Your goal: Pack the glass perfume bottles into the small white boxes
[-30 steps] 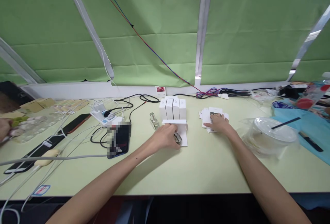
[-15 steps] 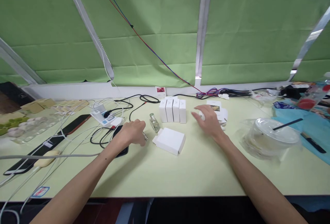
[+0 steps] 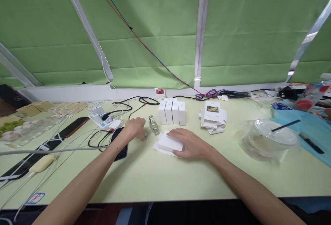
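My right hand (image 3: 190, 144) grips a small white box (image 3: 170, 141) lying on the table, fingers over its top and thumb along the near side. To the left, my left hand (image 3: 136, 128) is closed, knuckles up; a small shiny bit shows at its fingertips, too hidden to name. Between the hands, a clear glass perfume bottle (image 3: 154, 125) with a silver top leans at a tilt on the table. Just behind stands a row of several white cartons (image 3: 172, 113), upright and side by side. A black phone (image 3: 121, 145) lies partly under my left forearm.
Flattened white cartons (image 3: 213, 116) are piled to the right. Farther right are a lidded plastic bowl (image 3: 275, 133) in a bag and a blue sheet (image 3: 311, 125). A power strip (image 3: 104, 121) and tangled cables lie left; an egg tray (image 3: 24, 131) sits beyond.
My right hand has moved left and nearer, from beside the piled cartons onto the white box, and now grips it. My left hand stays almost in place.
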The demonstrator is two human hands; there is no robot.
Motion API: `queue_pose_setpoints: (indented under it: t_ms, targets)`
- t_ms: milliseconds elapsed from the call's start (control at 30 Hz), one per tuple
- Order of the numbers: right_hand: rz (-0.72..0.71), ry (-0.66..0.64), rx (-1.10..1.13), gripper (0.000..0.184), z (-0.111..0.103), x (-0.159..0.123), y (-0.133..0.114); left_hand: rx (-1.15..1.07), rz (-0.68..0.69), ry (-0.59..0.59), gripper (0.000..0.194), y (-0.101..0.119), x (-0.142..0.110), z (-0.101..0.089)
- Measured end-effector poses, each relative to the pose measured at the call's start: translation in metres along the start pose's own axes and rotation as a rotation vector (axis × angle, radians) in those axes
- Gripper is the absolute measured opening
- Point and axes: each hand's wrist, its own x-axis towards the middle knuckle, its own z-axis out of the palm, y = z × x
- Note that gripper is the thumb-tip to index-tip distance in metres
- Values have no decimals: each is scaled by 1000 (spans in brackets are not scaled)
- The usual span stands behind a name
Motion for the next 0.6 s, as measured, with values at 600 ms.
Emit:
queue_pose_setpoints:
  t_ms: [600]
  targets:
    - [675,713,-404,66,-37,-20,79,-51,50,57,69,-9,22,2]
